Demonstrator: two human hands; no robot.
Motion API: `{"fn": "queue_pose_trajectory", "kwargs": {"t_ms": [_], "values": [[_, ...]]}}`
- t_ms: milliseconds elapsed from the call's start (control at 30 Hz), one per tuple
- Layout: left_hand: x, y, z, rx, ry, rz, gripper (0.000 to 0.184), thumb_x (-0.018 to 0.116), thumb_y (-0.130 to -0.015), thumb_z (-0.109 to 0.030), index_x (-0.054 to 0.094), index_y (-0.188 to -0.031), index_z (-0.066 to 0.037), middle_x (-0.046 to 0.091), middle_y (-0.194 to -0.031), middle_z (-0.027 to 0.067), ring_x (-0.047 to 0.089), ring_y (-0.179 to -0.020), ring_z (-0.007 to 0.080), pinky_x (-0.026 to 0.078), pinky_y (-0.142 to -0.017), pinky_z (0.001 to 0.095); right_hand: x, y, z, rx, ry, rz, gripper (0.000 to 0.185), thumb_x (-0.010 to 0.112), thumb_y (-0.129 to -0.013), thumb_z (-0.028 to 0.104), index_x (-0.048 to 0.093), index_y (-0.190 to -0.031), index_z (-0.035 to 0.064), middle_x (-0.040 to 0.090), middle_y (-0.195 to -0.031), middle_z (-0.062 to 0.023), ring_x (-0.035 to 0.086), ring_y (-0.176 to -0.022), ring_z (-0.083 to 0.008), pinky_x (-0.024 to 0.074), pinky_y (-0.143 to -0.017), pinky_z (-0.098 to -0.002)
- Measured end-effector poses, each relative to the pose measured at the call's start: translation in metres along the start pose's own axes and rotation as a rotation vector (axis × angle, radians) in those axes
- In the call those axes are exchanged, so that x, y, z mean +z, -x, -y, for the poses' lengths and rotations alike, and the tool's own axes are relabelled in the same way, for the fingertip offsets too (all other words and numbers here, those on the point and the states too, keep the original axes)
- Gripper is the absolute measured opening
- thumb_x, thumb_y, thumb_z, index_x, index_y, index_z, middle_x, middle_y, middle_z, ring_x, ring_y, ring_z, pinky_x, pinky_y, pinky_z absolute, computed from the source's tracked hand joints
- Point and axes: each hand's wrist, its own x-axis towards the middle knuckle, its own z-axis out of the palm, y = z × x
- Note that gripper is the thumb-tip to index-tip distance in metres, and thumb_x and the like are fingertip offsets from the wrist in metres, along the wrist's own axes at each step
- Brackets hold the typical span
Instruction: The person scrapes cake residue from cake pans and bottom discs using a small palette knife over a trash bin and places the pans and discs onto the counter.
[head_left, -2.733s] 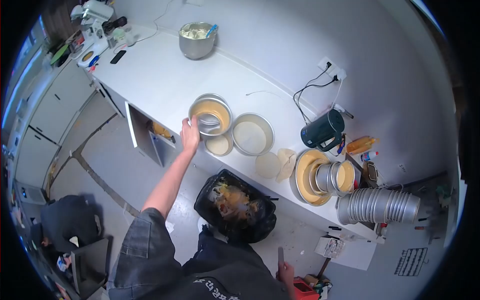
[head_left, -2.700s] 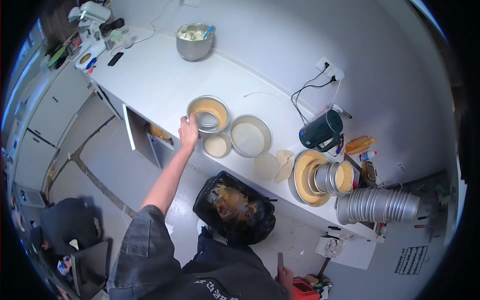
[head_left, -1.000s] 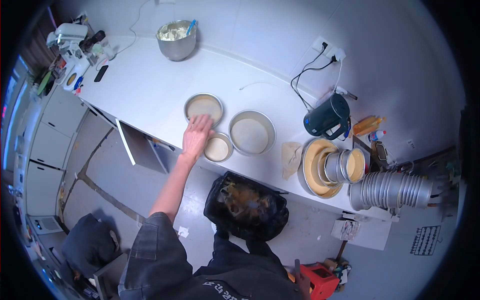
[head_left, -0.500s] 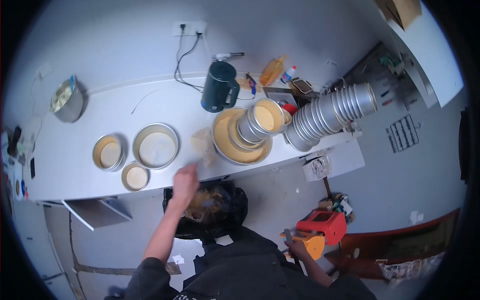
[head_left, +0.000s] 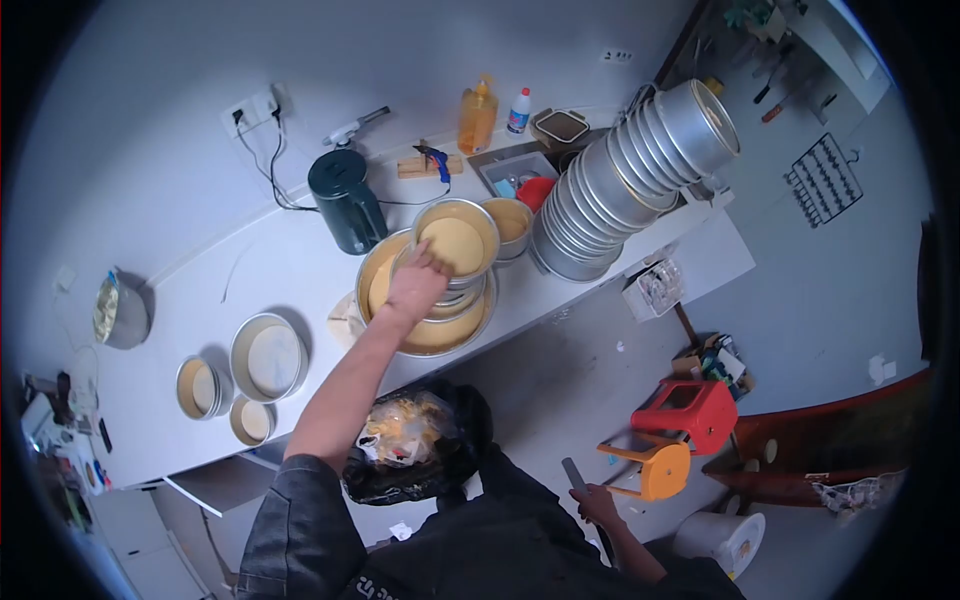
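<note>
My left hand reaches over the near rim of a round metal cake pan, the top one of a stack. Its fingers are stretched out and apart, the tips over the pan's tan bottom. Under that stack lies a wide round pan with the same tan inside, and a smaller tan-lined pan stands beside it. Low at the right, away from the counter, my right hand is closed around a tool with a flat grey blade; its handle is mostly hidden. A crumpled tan paper lies left of the wide pan.
A tall leaning stack of metal pans stands right, near a sink. Left are a large pan and smaller ones. A dark green kettle stands behind. Below is a black-bagged bin; stools stand right.
My left hand has moved from above the bin, up and right, to the top pan of the stack. The view has turned and shifted right. My right hand still holds the flat-bladed tool.
</note>
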Motion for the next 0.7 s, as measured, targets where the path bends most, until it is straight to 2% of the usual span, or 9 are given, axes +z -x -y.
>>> {"fn": "queue_pose_trajectory", "kwargs": {"t_ms": [33,67,100,167,333,367,467,567,700], "values": [[-0.005,-0.004,0.006,0.013,0.042,0.253,0.034,0.06,-0.085,-0.01,0.069,-0.118,-0.009,0.073,-0.114,0.0121,0.063,-0.124,0.0263,0.034,-0.122,0.0391,-0.005,-0.007,-0.001,0.024,-0.015,-0.004,0.043,0.071,-0.092,0.04,0.068,-0.101,-0.0013,0.067,-0.066,-0.01,0.067,-0.053,-0.0183,0.0553,-0.046,-0.0329],[0.015,-0.002,0.01,0.005,0.027,0.154,0.028,0.063,-0.083,-0.011,0.072,-0.108,-0.011,0.076,-0.099,0.01,0.067,-0.114,0.0266,0.04,-0.115,0.0385,-0.009,-0.015,-0.006,0.029,-0.015,-0.001,0.042,0.071,-0.092,0.041,0.068,-0.098,-0.0009,0.067,-0.065,-0.01,0.068,-0.053,-0.0187,0.0555,-0.046,-0.0333],[0.006,-0.005,0.007,0.018,0.014,0.175,0.028,0.063,-0.083,-0.011,0.072,-0.108,-0.011,0.076,-0.099,0.01,0.067,-0.114,0.0266,0.04,-0.115,0.0385,-0.011,-0.025,-0.011,0.004,0.018,-0.005,0.042,0.07,-0.093,0.041,0.067,-0.094,-0.0006,0.068,-0.065,-0.0102,0.068,-0.052,-0.0195,0.0558,-0.046,-0.034],[-0.014,-0.006,0.0,-0.1,0.196,0.083,0.01,0.065,-0.087,-0.015,0.074,-0.087,-0.009,0.075,-0.089,0.0123,0.072,-0.095,0.027,0.049,-0.099,0.0383,-0.018,-0.045,-0.008,-0.023,0.055,0.027,0.043,0.068,-0.094,0.042,0.066,-0.091,-0.0006,0.068,-0.064,-0.0099,0.068,-0.051,-0.0201,0.0562,-0.047,-0.0346],[-0.041,-0.004,-0.026,-0.497,0.456,-0.126,0.02,0.071,-0.09,-0.02,0.074,-0.093,-0.001,0.071,-0.084,0.0188,0.068,-0.085,0.0357,0.051,-0.082,0.0424,-0.036,-0.082,0.071,-0.2,0.125,0.083,0.042,0.071,-0.092,0.041,0.068,-0.095,-0.0006,0.067,-0.065,-0.0105,0.07,-0.056,-0.0198,0.0566,-0.051,-0.035],[-0.05,-0.001,-0.033,-0.658,0.577,-0.186,0.025,0.072,-0.091,-0.023,0.073,-0.096,0.002,0.071,-0.083,0.0205,0.066,-0.083,0.039,0.051,-0.078,0.0428,-0.035,-0.094,0.088,-0.367,0.159,0.017,0.041,0.074,-0.09,0.04,0.069,-0.093,-0.0001,0.068,-0.066,-0.0105,0.067,-0.054,-0.02,0.0556,-0.052,-0.0353],[-0.094,0.018,-0.064,-0.939,0.942,-0.225,0.03,0.07,-0.097,-0.024,0.073,-0.106,0.005,0.073,-0.085,0.0133,0.065,-0.078,0.024,0.05,-0.075,0.035,-0.032,-0.106,0.161,-0.842,0.181,-0.261,0.036,0.082,-0.083,0.033,0.07,-0.091,0.0006,0.067,-0.07,-0.0094,0.061,-0.053,-0.0181,0.0522,-0.056,-0.035],[-0.113,0.048,-0.107,-1.206,1.235,-0.434,0.023,0.07,-0.099,-0.019,0.073,-0.097,0.004,0.06,-0.08,-0.0061,0.048,-0.077,0.007,0.041,-0.07,0.0251,-0.021,-0.074,0.259,-0.775,-0.298,0.055,0.036,0.075,-0.093,0.036,0.072,-0.105,0.0027,0.07,-0.077,-0.005,0.06,-0.065,-0.0116,0.049,-0.061,-0.0321],[-0.111,0.093,-0.147,-1.305,1.492,-0.407,0.035,0.068,-0.101,-0.017,0.067,-0.13,0.003,0.072,-0.111,0.0035,0.061,-0.099,0.0106,0.046,-0.095,0.0277,0.011,-0.022,0.355,-0.658,-0.417,0.563,0.046,0.06,-0.102,0.045,0.068,-0.113,0.0013,0.068,-0.088,-0.0036,0.06,-0.076,-0.0115,0.0471,-0.068,-0.0303]]}}
